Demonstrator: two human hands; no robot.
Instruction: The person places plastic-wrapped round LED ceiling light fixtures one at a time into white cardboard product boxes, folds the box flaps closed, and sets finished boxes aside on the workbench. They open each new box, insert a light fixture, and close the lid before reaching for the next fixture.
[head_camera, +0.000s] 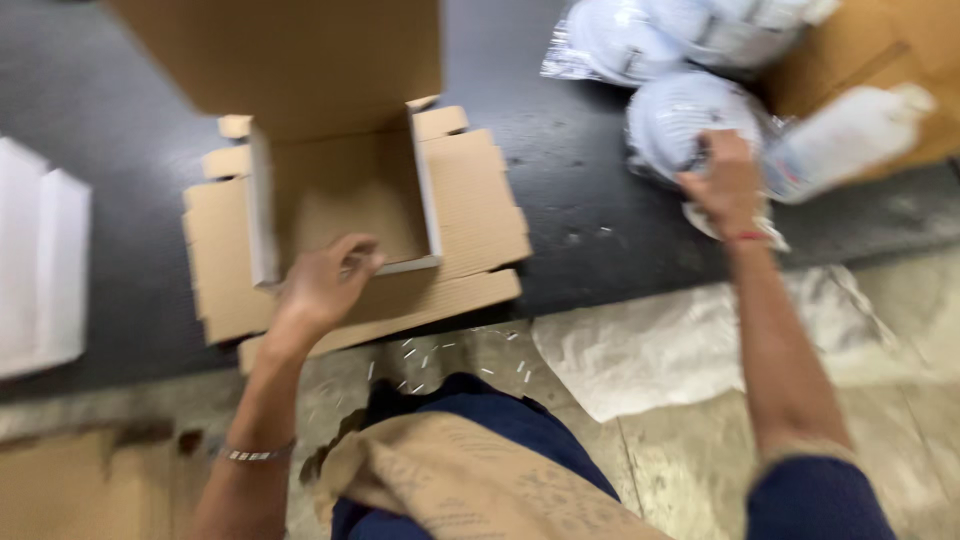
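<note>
Cardboard box (345, 205), open-topped with flaps splayed, sits on the dark mat (580, 180) at near left; it looks light and stiff, best held by a wall. Left hand (325, 285) rests half-open on its near wall. Right hand (725, 180) closes on a crinkly, slippery wrapped white disc (680, 120) at far right.

A single camera sits on the person's head and looks steeply down and forward over the open cardboard box (340, 210), close enough that both forearms fill the lower frame. The box lies left of centre, with the dark table (580, 200) running right of it. Floor shows below the box.
</note>
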